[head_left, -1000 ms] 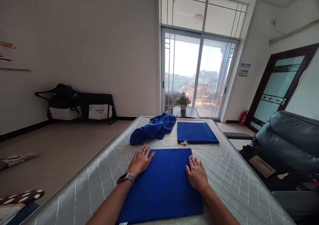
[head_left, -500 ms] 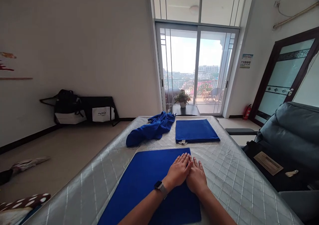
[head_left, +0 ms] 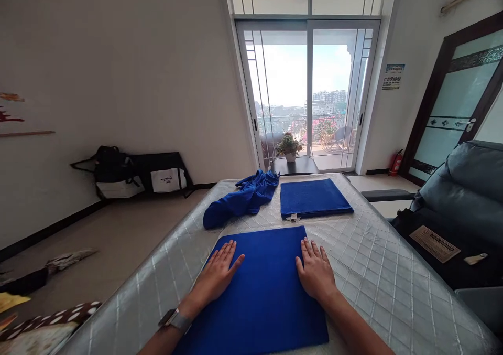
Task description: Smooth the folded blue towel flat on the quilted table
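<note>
"Left hand [head_left: 217,272] first, please: how do you see it?"

"On my screen it lies palm down over the left side of the flat blue cloth [head_left: 271,292]. Its fingers are stretched out, its thumb is set apart, and it touches without grasping. A watch [head_left: 175,319] sits on that wrist."

"And the right hand [head_left: 317,273]?"

"I see it equally flat, with fingers extended, at the right edge of this cloth, near the far right corner. It also has hold of nothing. The cloth is spread between both hands, on the quilted mattress [head_left: 377,250]."

"Which things could obstruct you?"

"Beyond the far edge, a crumpled blue cloth [head_left: 243,197] lies to the left, and a folded blue cloth [head_left: 315,196] with a white tag [head_left: 292,218] to the right. I see both near the flat one, but apart from it."

"And farther around?"

"An armchair [head_left: 448,182] stands along the right side, a brown card [head_left: 435,244] upon its dark seat. Ahead, a potted plant [head_left: 290,145] stands before the sliding glass door [head_left: 275,82]. By the left wall I notice a black backpack [head_left: 110,163] and a white bag [head_left: 168,181]."
</note>
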